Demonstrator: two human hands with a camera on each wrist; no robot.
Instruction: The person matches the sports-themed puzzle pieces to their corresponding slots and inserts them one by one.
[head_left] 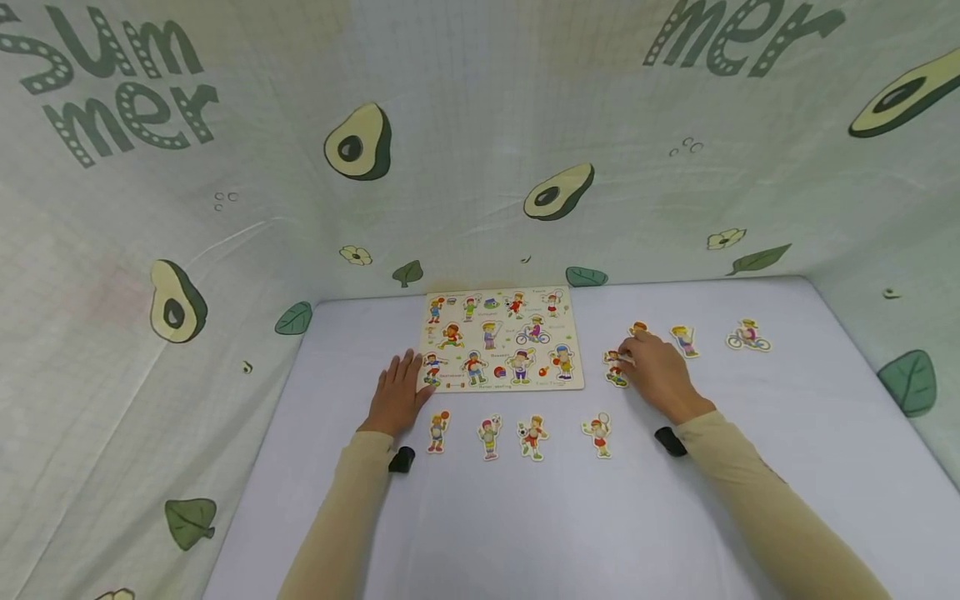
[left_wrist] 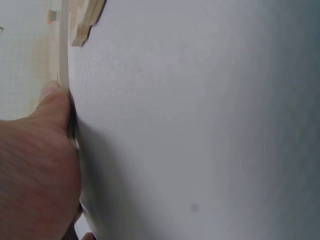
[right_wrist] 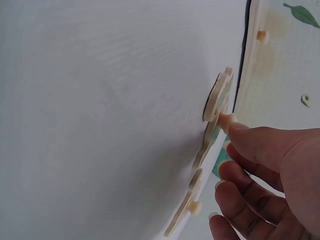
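Note:
A wooden peg puzzle board (head_left: 501,387) with printed sports figures lies on the table. My left hand (head_left: 397,392) lies flat at its lower left corner, fingers extended; the left wrist view shows the thumb (left_wrist: 52,102) against the board's edge. Right of the board, my right hand (head_left: 658,373) pinches the small knob (right_wrist: 226,121) of a puzzle piece (head_left: 615,375) between thumb and index finger. Its remaining fingers are loosely bent. Another puzzle piece (head_left: 637,328) is partly hidden behind this hand.
A baseball-figure piece (head_left: 684,341) and a cyclist piece (head_left: 747,336) lie farther right. In front of the board are a basketball piece (head_left: 438,432), a pink-capped piece (head_left: 490,437), a soccer piece (head_left: 532,437) and a tennis piece (head_left: 599,435). A printed cloth (head_left: 465,100) hangs behind the table.

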